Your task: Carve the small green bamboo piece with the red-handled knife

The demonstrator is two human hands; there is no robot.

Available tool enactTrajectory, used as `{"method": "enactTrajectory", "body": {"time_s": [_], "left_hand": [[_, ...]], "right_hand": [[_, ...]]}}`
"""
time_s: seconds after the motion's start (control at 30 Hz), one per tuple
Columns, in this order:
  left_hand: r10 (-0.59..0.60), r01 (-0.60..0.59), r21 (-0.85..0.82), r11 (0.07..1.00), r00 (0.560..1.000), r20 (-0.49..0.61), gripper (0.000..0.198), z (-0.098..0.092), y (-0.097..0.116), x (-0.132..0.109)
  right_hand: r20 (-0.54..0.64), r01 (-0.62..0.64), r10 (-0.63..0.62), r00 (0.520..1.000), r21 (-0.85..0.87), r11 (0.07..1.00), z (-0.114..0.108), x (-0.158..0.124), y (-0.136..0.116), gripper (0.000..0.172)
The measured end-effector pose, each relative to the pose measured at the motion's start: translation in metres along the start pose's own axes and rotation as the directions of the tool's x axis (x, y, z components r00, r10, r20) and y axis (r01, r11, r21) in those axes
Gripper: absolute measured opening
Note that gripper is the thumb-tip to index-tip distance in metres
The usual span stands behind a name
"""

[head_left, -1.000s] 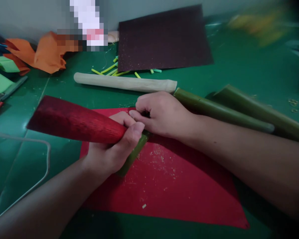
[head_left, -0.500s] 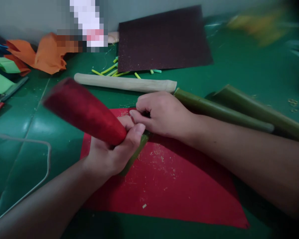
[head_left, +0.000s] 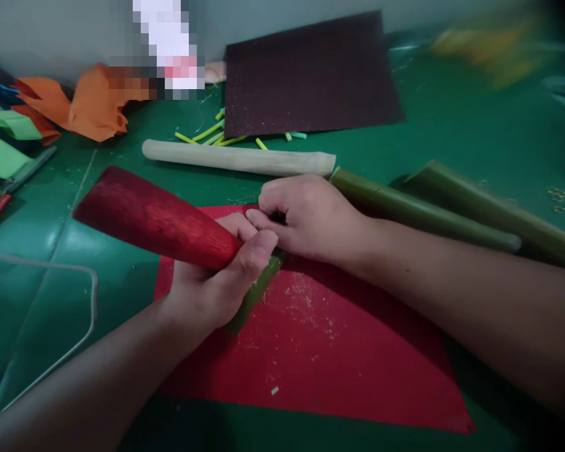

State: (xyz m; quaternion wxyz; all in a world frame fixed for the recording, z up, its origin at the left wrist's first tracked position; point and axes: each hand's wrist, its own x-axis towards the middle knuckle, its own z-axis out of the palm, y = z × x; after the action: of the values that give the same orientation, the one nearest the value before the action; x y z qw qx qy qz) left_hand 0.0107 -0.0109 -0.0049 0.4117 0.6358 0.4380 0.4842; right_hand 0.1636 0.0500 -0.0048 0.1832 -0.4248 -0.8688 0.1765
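My left hand (head_left: 216,282) is wrapped round the narrow end of a dark red wooden mallet (head_left: 150,216), whose broad end points up and left. Under that hand a short green bamboo piece (head_left: 254,295) lies slanted on a red paper sheet (head_left: 339,358). My right hand (head_left: 306,216) is closed in a pinch just right of the left thumb, fingertips pressed together at the bamboo's upper end; what it pinches is hidden.
A pale wooden stick (head_left: 238,158) lies beyond the hands. Two long green bamboo lengths (head_left: 424,210) run to the right. A dark sheet (head_left: 311,75) lies at the back, orange and green paper scraps (head_left: 89,107) at left, a white cord (head_left: 75,276) near left.
The mallet's broad end swung up and toward the back half a second ago, then came back down partway. My right hand stayed in its pinch.
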Motion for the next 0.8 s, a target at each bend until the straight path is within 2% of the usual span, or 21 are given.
{"method": "enactTrajectory", "body": {"time_s": [0.2,0.4,0.67,0.8], "left_hand": [[-0.018,0.02,0.03,0.999,0.999,-0.052,0.037,0.0022,0.0029,0.0018],[-0.03,0.031,0.061,0.998,0.999,-0.03,0.032,0.0015,0.0023,0.0007],[0.001,-0.001,0.003,1.0,0.994,0.105,0.043,-0.0029,0.0035,-0.0021],[-0.045,0.045,-0.009,0.999,0.999,-0.021,0.037,0.0001,0.0037,-0.0007]], "right_hand": [[0.009,-0.018,0.018,1.0,-0.006,1.0,-0.0013,-0.0001,-0.0002,0.039],[-0.02,0.011,-0.01,1.0,0.016,1.0,0.0006,-0.0005,0.0009,0.039],[-0.016,-0.003,0.003,1.0,0.009,1.0,0.0007,-0.0009,-0.0012,0.034],[-0.022,0.012,-0.012,1.0,0.021,1.0,0.0015,-0.0011,0.0002,0.037]]}}
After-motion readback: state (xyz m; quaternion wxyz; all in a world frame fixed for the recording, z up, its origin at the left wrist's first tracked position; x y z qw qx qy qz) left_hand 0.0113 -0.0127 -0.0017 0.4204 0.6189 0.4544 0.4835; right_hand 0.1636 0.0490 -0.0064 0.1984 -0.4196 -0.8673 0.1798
